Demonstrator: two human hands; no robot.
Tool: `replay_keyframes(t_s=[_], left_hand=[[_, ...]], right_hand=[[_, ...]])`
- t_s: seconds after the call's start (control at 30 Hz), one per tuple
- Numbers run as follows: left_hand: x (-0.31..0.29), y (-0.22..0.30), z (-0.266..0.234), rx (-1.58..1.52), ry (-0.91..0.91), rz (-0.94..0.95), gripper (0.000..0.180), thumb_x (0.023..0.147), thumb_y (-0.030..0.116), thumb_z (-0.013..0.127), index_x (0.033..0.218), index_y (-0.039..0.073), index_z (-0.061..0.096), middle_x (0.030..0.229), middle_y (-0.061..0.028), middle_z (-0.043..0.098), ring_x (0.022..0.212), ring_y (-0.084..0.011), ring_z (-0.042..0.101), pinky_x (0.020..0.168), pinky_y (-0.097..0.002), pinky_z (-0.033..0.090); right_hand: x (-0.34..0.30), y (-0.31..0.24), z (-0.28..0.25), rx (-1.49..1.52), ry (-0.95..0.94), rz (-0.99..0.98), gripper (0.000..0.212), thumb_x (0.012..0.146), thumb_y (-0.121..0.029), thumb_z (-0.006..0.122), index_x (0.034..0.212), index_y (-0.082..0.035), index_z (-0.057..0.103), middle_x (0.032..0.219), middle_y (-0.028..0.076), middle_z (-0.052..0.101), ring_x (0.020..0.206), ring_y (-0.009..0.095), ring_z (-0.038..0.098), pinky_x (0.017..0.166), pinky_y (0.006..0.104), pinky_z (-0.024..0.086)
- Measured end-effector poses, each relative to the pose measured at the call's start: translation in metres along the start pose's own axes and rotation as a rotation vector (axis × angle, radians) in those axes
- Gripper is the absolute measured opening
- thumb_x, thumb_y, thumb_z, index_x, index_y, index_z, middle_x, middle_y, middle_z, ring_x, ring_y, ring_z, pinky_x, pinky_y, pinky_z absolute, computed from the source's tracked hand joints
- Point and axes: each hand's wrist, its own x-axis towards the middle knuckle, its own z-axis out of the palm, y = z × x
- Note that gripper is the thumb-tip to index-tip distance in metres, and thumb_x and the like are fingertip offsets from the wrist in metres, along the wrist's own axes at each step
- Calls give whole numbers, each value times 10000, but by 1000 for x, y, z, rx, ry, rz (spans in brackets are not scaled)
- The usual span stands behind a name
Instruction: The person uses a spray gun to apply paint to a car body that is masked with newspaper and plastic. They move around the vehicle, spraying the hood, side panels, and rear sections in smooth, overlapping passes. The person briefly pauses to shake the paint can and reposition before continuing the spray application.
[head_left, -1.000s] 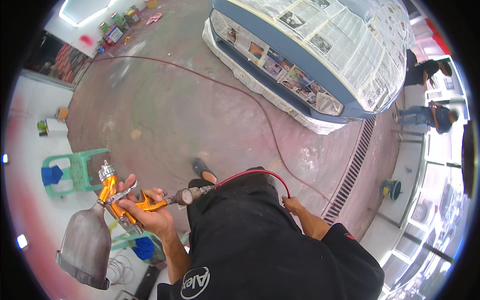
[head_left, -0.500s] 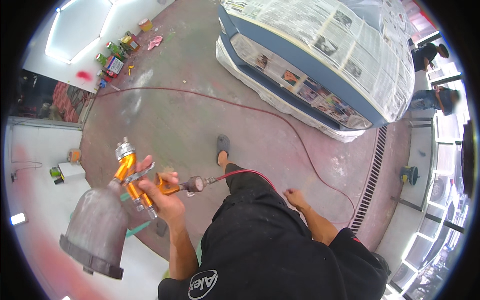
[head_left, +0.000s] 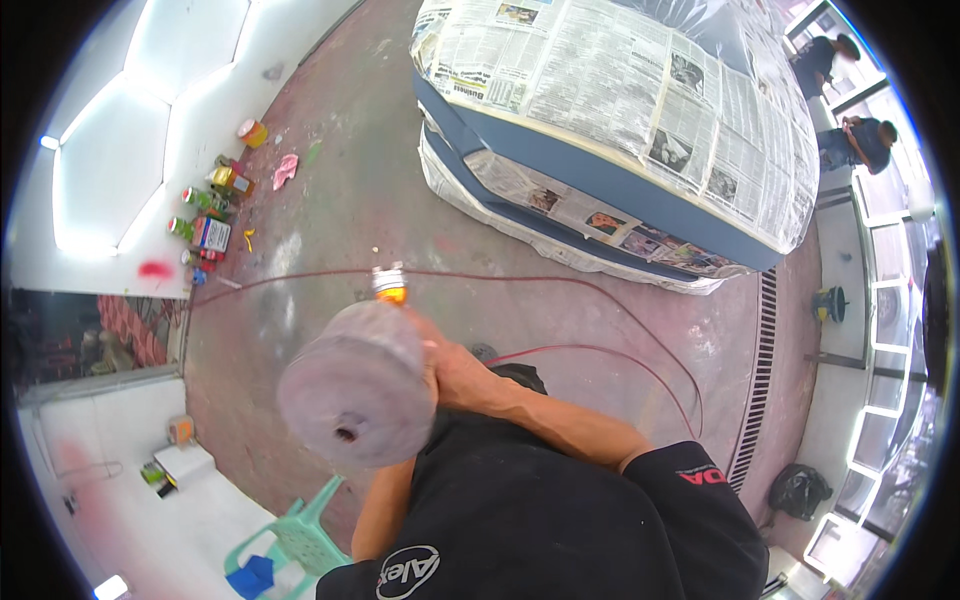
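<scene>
Spray gun (head_left: pixel 362 375) is sitting at my hands, its grey cup (head_left: pixel 345 400) facing me and hiding my left hand; whether that one is open or closed, I can't tell. Right hand (head_left: pixel 455 370) is reaching in against the gun's right side, fingers hidden, grip unclear. Red hose (head_left: pixel 500 276) is curving beyond both hands. Newspaper-masked vehicle (head_left: pixel 600 165) is standing farther out, ahead and right. Green chair (head_left: pixel 310 535) is standing nearer, left of my hands.

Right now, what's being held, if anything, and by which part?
A spray gun is held up; its cup hides the exact place of the hold. The right hand is close behind the cup; the left hand is hidden.
</scene>
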Motion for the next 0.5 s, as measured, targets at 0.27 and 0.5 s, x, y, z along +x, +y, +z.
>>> replay_keyframes(t_s=[0.27, 0.5], left_hand=[[122, -83, 13, -526, -464, 189, 1248, 849, 662, 879, 1726, -3, 291, 1757, -227, 360, 1645, -382, 317, 1305, -563, 318], [171, -219, 68, -1112, -1029, -151, 562, 1189, 304, 564, 1652, 5, 456, 1532, -179, 623, 1408, -224, 605, 1190, -366, 468]], right_hand=[[86, 54, 24, 175, 506, 508, 456, 1168, -335, 568, 1519, -61, 473, 1311, 105, 616, 862, 147, 575, 733, 305, 506], [195, 21, 61, 424, 1196, 393, 450, 1186, -490, 523, 1355, -73, 521, 1117, 49, 649, 657, 71, 525, 589, 278, 452]])
